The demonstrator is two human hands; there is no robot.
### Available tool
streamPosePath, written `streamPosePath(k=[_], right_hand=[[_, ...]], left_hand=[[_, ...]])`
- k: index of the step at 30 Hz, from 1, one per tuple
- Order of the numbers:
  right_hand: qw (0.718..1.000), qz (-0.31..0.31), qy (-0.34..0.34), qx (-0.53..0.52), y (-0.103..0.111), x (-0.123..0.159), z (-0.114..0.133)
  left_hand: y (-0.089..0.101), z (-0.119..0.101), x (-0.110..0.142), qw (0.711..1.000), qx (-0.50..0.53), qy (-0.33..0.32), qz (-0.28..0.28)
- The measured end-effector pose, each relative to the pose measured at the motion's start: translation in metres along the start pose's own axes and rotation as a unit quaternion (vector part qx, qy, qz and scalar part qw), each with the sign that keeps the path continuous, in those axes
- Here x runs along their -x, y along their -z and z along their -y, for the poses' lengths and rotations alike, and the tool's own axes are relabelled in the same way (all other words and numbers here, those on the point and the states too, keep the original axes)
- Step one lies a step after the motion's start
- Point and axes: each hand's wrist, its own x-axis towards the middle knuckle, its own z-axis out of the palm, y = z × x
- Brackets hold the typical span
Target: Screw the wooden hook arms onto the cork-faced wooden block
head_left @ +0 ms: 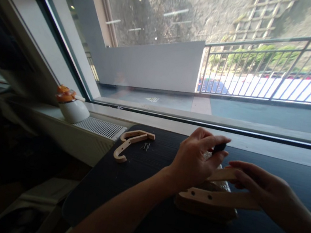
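Observation:
My left hand (196,156) pinches a small black piece (220,147) between thumb and fingers. Close by, my right hand (263,186) is closed on a pale wooden piece (225,174), whose far end runs behind my left hand. A wooden bar with two dark holes (219,198) stretches out from under my right hand. Beneath both hands is a block-like package (205,211), partly hidden, with clear crinkled wrap showing. Further left on the dark table (118,190) lie curved wooden hook pieces (126,147), with several small metal screws or nails (146,146) beside them.
Behind the table runs a window sill (166,125) below a large window. To the left, a white rounded container with an orange top (74,110) stands beside a vent grille (101,127). The table's rounded left edge (68,201) drops to a dark floor area.

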Motion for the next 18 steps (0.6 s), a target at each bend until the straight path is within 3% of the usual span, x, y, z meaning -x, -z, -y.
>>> streamPosePath(k=[4,12,18], right_hand=[[1.0,0.025,0.004,0.003,0.0011,-0.0025,-0.0034],[1.0,-0.004,0.002,-0.006,-0.0011,0.0003,-0.0004],[1.0,-0.001,0.009,-0.019,-0.0015,0.0007,0.0004]], left_hand=[[0.0,-0.0048,-0.0005,1.0,-0.011,0.007,0.016],[-0.0034,-0.0029,-0.0039,0.999,0.018,-0.02,0.029],[-0.0023,0.0015,-0.0055,1.0,0.025,-0.002,0.018]])
